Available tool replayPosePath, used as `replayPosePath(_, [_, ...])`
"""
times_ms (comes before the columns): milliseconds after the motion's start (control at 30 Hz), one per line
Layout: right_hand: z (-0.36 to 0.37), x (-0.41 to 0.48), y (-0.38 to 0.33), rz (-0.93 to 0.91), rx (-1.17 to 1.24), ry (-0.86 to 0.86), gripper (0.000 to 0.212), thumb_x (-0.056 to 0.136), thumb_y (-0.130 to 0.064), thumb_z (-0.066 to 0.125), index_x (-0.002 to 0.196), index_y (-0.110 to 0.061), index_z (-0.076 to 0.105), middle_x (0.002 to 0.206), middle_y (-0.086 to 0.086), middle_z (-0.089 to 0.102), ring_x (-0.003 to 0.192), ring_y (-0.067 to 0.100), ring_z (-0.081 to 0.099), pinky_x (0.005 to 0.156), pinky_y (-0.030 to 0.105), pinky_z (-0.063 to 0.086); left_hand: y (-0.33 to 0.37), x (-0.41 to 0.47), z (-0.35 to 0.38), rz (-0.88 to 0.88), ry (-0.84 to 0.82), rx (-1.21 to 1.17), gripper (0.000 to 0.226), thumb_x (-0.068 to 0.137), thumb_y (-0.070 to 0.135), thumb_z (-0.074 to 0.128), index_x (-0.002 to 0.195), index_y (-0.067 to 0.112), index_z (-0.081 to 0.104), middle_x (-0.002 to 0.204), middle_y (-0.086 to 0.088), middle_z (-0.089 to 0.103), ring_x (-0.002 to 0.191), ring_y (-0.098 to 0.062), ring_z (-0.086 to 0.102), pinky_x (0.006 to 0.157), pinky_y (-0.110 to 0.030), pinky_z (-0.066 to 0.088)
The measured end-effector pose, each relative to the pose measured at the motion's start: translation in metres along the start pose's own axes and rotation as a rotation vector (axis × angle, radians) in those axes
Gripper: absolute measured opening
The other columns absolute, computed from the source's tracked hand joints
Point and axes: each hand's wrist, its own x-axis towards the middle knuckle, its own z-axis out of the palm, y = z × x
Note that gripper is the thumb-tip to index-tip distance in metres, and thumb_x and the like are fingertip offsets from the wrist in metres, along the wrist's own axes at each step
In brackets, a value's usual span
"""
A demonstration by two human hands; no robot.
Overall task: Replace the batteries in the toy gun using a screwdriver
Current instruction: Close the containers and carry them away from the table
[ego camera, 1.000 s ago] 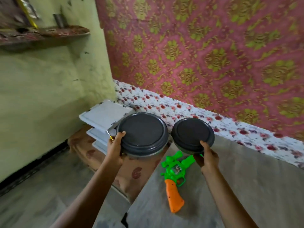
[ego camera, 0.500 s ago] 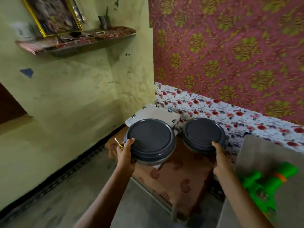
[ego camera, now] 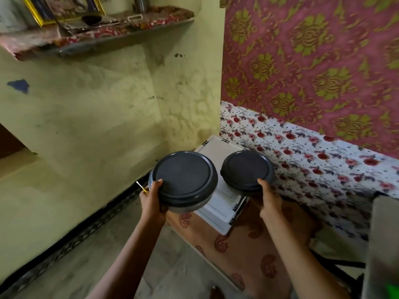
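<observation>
Your left hand (ego camera: 152, 203) grips the big tin (ego camera: 183, 180) with the screwdriver (ego camera: 141, 187) pinched alongside; right hand (ego camera: 268, 198) grips the small tin (ego camera: 247, 172). Gun (ego camera: 394, 292): only a green sliver shows, bottom right on the desk (ego camera: 384, 234). Prep step, I'd say: park both tins, then unscrew the battery cover.

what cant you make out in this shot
Head view:
- Contents of the large container and small container: dark lids cover them.
- Thin yellow tool: mostly hidden behind the left hand; tip type unclear.
- Green sliver, maybe the toy gun: cut off by the frame's lower right corner.
- Right hand fingers: under the small container.
</observation>
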Motion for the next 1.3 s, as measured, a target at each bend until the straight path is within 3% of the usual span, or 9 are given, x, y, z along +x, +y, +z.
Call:
replayPosePath(200, [0.054, 0.031, 0.012, 0.030, -0.004, -0.023, 0.057, 0.070, -0.026, 0.079, 0.118, -0.007, 0.054, 0.121, 0.009, 0.058, 0.102, 0.025, 0.057, 0.086, 0.042, 0.052, 0.019, 0.049, 0.021, 0.014, 0.001, 0.007, 0.050, 0.080, 0.032, 0.065, 0.122, 0.012, 0.046, 0.098, -0.007, 0.054, 0.082, -0.021, 0.056, 0.056, -0.031, 0.040])
replayPosePath(400, [0.074, 0.044, 0.016, 0.033, -0.049, 0.037, 0.057, 0.069, -0.032, 0.078, 0.116, -0.007, 0.059, 0.115, 0.010, 0.061, 0.103, 0.030, 0.060, 0.088, 0.048, 0.053, 0.019, 0.077, 0.028, -0.002, 0.035, 0.001, 0.039, 0.082, 0.029, 0.064, 0.113, 0.015, 0.044, 0.089, -0.002, 0.052, 0.075, -0.018, 0.052, 0.054, -0.030, 0.034])
replayPosePath(633, [0.086, 0.043, 0.011, -0.056, -0.226, 0.150, 0.046, 0.080, -0.033, 0.071, 0.112, -0.001, 0.063, 0.115, 0.015, 0.065, 0.107, 0.031, 0.060, 0.085, 0.038, 0.051, 0.021, 0.090, 0.036, -0.030, 0.013, 0.027, 0.043, 0.083, 0.029, 0.063, 0.119, 0.015, 0.044, 0.089, -0.002, 0.049, 0.070, -0.015, 0.051, 0.048, -0.024, 0.036])
replayPosePath(733, [0.086, 0.043, 0.013, -0.073, -0.266, 0.161, 0.046, 0.077, -0.036, 0.073, 0.106, -0.002, 0.066, 0.111, 0.016, 0.067, 0.103, 0.032, 0.062, 0.089, 0.043, 0.052, 0.025, 0.091, 0.038, -0.047, -0.014, 0.031, 0.053, 0.081, 0.029, 0.066, 0.125, 0.013, 0.042, 0.096, -0.005, 0.051, 0.081, -0.019, 0.054, 0.054, -0.029, 0.041])
replayPosePath(867, [0.086, 0.039, 0.019, -0.060, -0.203, 0.163, 0.047, 0.076, -0.044, 0.072, 0.097, -0.002, 0.066, 0.085, 0.007, 0.066, 0.081, 0.025, 0.062, 0.070, 0.037, 0.054, 0.031, 0.092, 0.034, -0.059, -0.044, 0.044, 0.082, 0.057, 0.040, 0.073, 0.128, 0.013, 0.042, 0.104, -0.008, 0.053, 0.089, -0.023, 0.055, 0.058, -0.032, 0.041])
replayPosePath(967, [0.087, 0.029, 0.033, -0.051, -0.139, 0.160, 0.038, 0.083, -0.042, 0.065, 0.089, -0.004, 0.063, 0.070, 0.001, 0.058, 0.067, 0.019, 0.056, 0.057, 0.032, 0.045, 0.034, 0.093, 0.024, -0.056, -0.067, 0.055, 0.071, 0.066, 0.037, 0.071, 0.126, 0.013, 0.043, 0.104, -0.009, 0.053, 0.086, -0.023, 0.054, 0.057, -0.032, 0.038])
replayPosePath(1167, [0.109, -0.020, 0.070, -0.189, -0.117, 0.142, 0.019, 0.087, -0.026, 0.063, 0.076, -0.011, 0.059, 0.096, 0.013, 0.068, 0.076, 0.019, 0.058, 0.062, 0.029, 0.044, 0.045, 0.097, -0.009, -0.083, -0.146, 0.103, 0.067, 0.072, 0.032, 0.070, 0.128, 0.007, 0.042, 0.107, -0.011, 0.054, 0.091, -0.024, 0.058, 0.063, -0.035, 0.045])
replayPosePath(1233, [0.120, -0.043, 0.080, -0.234, -0.129, 0.039, 0.019, 0.089, -0.029, 0.060, 0.075, -0.017, 0.055, 0.097, 0.011, 0.068, 0.079, 0.019, 0.059, 0.065, 0.029, 0.044, 0.051, 0.097, -0.022, -0.108, -0.168, 0.124, 0.055, 0.080, 0.026, 0.067, 0.126, 0.008, 0.042, 0.105, -0.010, 0.055, 0.087, -0.022, 0.058, 0.059, -0.032, 0.045])
replayPosePath(1300, [0.136, -0.071, 0.094, -0.213, -0.171, -0.107, 0.016, 0.090, -0.036, 0.057, 0.087, -0.021, 0.054, 0.100, 0.002, 0.064, 0.091, 0.018, 0.057, 0.080, 0.034, 0.046, 0.055, 0.101, -0.041, -0.132, -0.229, 0.166, 0.069, 0.070, 0.034, 0.071, 0.127, 0.007, 0.042, 0.106, -0.012, 0.058, 0.089, -0.026, 0.060, 0.058, -0.032, 0.044])
